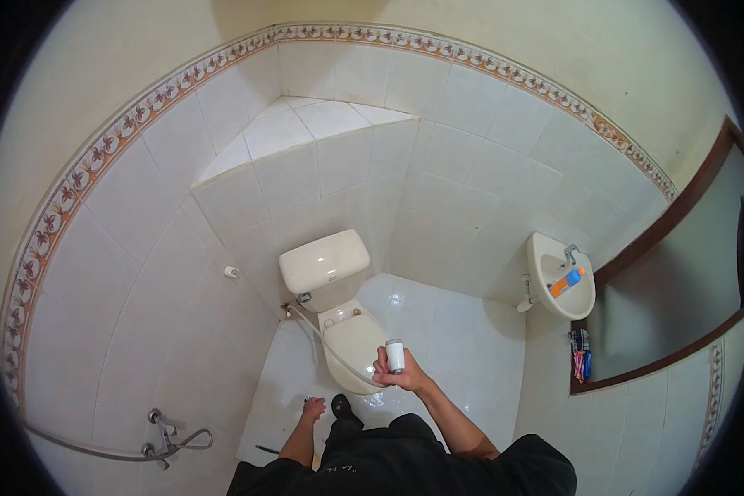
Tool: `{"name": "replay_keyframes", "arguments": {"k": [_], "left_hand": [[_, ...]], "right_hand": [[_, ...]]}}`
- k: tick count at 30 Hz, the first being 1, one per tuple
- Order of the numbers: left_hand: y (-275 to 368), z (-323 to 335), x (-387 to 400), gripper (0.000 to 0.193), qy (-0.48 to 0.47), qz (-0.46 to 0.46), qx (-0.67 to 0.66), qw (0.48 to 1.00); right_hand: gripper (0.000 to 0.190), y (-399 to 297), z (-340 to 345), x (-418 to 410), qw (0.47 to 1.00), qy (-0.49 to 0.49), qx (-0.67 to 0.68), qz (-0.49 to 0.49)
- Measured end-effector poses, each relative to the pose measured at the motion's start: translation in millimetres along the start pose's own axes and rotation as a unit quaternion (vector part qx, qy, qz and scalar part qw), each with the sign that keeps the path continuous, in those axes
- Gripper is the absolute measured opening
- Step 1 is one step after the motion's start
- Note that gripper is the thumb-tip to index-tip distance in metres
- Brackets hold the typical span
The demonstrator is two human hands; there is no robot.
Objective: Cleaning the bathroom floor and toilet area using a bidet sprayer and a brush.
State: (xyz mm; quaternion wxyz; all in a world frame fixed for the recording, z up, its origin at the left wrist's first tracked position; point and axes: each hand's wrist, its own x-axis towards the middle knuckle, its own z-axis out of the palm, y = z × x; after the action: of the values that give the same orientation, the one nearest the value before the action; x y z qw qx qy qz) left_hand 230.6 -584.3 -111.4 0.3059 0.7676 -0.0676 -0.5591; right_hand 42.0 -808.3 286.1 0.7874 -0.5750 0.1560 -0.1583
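My right hand (409,372) is wrapped around a white handheld bidet sprayer (395,355), held above the front of the toilet. A pale flexible hose (341,354) runs from the sprayer to a wall valve (289,309) beside the tank. The cream toilet (325,266) has its lid (354,338) down. Lower and to the left, my left hand (314,408) hangs over the floor with its fingers curled. Something small and dark shows at its fingertips; whether the hand grips it is unclear. Part of a thin green stick (266,449) appears left of my left forearm.
A wall washbasin (539,257) at right holds an orange-and-blue bottle (567,283). Packets (581,366) sit at the corner of a wood-framed window (676,279). Shower taps with a hose (161,443) are on the left wall. The white tiled floor (459,335) looks wet and shiny.
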Motion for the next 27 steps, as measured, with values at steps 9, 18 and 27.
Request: {"name": "replay_keyframes", "arguments": {"k": [9,18,27], "left_hand": [[-70.4,30.5,-23.9,0.03,0.147,-0.01,-0.095,0.985],[-146.1,245.7,-111.5,0.028,0.106,-0.212,-0.232,0.943],[-204.5,333.5,-166.1,0.039,0.06,0.033,0.116,0.991]], "right_hand": [[0.03,-11.8,-32.4,-9.3,0.987,-0.155,0.008,-0.032],[0.025,48.5,-78.0,-22.1,0.955,-0.268,-0.125,-0.013],[0.029,91.2,-108.1,-3.3,0.935,-0.254,0.093,0.228]]}}
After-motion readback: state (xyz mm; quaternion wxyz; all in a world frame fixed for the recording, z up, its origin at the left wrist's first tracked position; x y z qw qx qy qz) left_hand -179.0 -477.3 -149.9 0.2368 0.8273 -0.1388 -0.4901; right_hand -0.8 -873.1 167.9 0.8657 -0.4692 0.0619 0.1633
